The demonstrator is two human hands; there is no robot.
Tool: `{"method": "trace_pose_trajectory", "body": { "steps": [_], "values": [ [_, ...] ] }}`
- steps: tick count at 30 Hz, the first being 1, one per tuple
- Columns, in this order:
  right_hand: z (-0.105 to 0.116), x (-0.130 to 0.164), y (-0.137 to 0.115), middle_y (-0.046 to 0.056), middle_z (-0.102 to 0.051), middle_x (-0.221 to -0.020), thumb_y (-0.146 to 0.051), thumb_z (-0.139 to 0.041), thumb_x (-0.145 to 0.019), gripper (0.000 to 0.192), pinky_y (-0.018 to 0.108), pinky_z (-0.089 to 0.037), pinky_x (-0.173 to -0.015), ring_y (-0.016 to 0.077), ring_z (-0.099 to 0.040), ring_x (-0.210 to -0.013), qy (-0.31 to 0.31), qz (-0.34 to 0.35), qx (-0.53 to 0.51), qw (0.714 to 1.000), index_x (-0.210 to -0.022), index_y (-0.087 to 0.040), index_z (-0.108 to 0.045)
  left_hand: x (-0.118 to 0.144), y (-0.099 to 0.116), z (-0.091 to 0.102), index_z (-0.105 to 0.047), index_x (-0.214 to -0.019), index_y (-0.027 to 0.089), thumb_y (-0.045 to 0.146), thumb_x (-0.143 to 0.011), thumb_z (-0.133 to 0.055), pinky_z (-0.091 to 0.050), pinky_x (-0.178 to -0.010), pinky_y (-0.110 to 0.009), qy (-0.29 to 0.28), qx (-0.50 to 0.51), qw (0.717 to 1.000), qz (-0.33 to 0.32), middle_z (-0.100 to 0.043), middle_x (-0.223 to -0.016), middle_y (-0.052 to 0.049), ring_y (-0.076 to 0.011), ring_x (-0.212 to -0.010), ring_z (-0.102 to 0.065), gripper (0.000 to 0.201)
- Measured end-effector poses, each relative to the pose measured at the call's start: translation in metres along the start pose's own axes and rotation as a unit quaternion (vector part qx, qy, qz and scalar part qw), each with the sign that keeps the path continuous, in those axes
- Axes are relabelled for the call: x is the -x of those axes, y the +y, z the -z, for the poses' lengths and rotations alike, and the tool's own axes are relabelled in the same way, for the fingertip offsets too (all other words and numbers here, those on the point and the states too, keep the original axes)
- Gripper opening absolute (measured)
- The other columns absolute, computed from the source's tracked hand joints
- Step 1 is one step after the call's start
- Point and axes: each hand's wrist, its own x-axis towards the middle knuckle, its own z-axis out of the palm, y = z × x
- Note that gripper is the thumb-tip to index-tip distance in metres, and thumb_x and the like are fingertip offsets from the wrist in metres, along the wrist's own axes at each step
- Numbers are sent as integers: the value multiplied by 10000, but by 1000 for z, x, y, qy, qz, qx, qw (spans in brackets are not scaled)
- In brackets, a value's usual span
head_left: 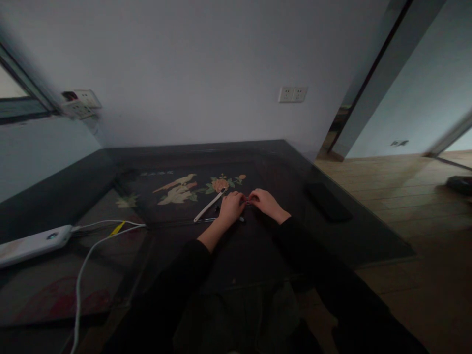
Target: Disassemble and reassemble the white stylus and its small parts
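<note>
small red thing (248,200) pinched between both hands, no readable writing.

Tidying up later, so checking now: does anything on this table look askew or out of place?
Mostly no. A white cable trails off the table's near edge from the power strip, and a white stick lies slanted beside the left hand. Nothing looks spilled or broken.

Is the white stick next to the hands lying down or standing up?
Lying down. The white stick lies flat on the dark table, slanting away from the left hand.
</note>
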Motion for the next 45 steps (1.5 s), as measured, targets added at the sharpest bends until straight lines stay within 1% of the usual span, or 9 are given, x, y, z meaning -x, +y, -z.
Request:
{"method": "trace_pose_trajectory", "body": {
  "steps": [10,21,27,31,35,39,42,44,45],
  "values": [
    [9,0,-1,47,-621,-845,-195,-639,-834,45,251,-373,-682,148,-544,-756,15,9,11,1000,-829,-163,-670,-2,-3,1,-653,-893,193,235,-845,-586,-440,-807,-302,24,40,999,-13,-665,-917,-40,-195,-910,-594,93],
    [5,-1,2,40,-624,-811,-191,-641,-822,53,246,-376,-659,139,-545,-725,-1,12,2,1000,-831,-167,-687,-2,-3,2,-695,-920,195,241,-824,-615,-447,-840,-326,2,48,999,-23,-659,-953,-57,-205,-940,-592,133],
    [10,-1,3,42,-628,-790,-189,-658,-800,57,243,-383,-656,137,-548,-716,-13,3,-29,999,-827,-153,-693,-3,-8,-2,-690,-884,182,207,-823,-610,-458,-813,-306,23,76,996,-34,-665,-899,-50,-185,-883,-599,103],
    [13,-1,2,44,-633,-780,-158,-652,-785,56,251,-394,-665,142,-557,-718,-8,5,-56,998,-814,-143,-696,-5,-9,0,-685,-854,167,184,-826,-607,-458,-797,-294,57,101,992,-38,-673,-858,-47,-178,-857,-602,84],
    [16,-2,0,56,-653,-787,-179,-652,-771,74,271,-421,-684,162,-582,-737,28,4,-137,990,-810,-131,-694,-5,-7,8,-683,-843,167,192,-817,-628,-464,-786,-285,81,158,984,-18,-688,-844,-39,-170,-836,-616,66],
    [22,-3,-10,38,-647,-737,-233,-654,-784,115,273,-434,-662,154,-577,-682,38,-5,-227,973,-832,-130,-675,-3,-5,25,-689,-835,176,192,-800,-639,-474,-783,-286,93,230,969,14,-701,-831,-32,-168,-823,-634,63],
    [29,1,-27,13,-605,-719,-273,-678,-785,168,253,-423,-613,143,-550,-653,65,12,-219,974,-894,-147,-656,6,-8,38,-699,-827,170,207,-792,-643,-478,-787,-295,97,274,956,31,-711,-827,-40,-175,-825,-645,76],
    [31,6,-42,24,-602,-789,-278,-678,-796,167,253,-428,-631,142,-548,-686,91,44,-179,979,-918,-168,-651,15,-12,44,-704,-816,173,241,-788,-649,-483,-792,-303,85,298,950,46,-718,-820,-42,-179,-821,-651,92],
    [32,9,-49,31,-602,-818,-276,-671,-807,159,256,-435,-645,142,-549,-698,85,63,-164,981,-930,-176,-650,21,-14,46,-706,-812,174,261,-786,-653,-485,-793,-306,78,309,946,56,-720,-819,-44,-180,-818,-654,105]
  ]
}}
